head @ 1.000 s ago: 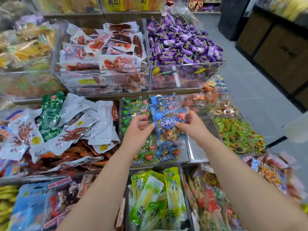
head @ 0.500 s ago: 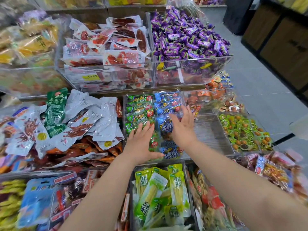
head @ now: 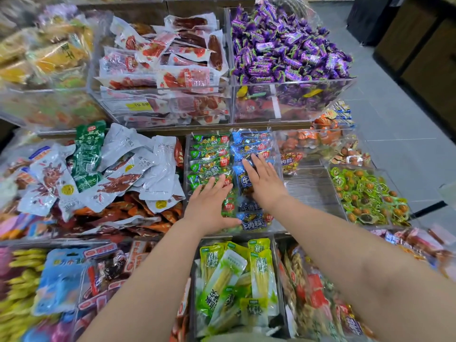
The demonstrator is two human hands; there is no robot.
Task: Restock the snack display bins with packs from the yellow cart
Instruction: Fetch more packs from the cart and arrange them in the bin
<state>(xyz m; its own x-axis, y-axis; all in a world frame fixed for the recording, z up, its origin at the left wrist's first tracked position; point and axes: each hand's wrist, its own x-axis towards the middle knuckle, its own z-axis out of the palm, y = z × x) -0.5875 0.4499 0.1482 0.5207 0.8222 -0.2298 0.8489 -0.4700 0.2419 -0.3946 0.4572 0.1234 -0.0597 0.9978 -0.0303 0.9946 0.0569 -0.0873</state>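
Observation:
A clear bin (head: 278, 154) in the middle row holds a column of green snack packs (head: 208, 154) on the left and blue snack packs (head: 250, 141) on the right. My left hand (head: 209, 206) lies flat, fingers spread, on the green column's near end. Palm down, my right hand (head: 265, 183) presses on the blue packs and holds nothing. More blue packs (head: 254, 222) show below my right wrist. The yellow cart is out of view.
Purple candies (head: 283, 50) and red meat packs (head: 167, 60) fill the upper bins. White and green pouches (head: 111, 169) lie left. Green-wrapped nuts (head: 365, 193) sit right, beyond a bare bin section (head: 311, 191). Yellow-green packs (head: 237, 280) stand in the near bin. Grey floor (head: 394, 134) is right.
One second ago both hands held a blue pack above the bin. It now lies in the blue column, and both hands have flattened onto the packs.

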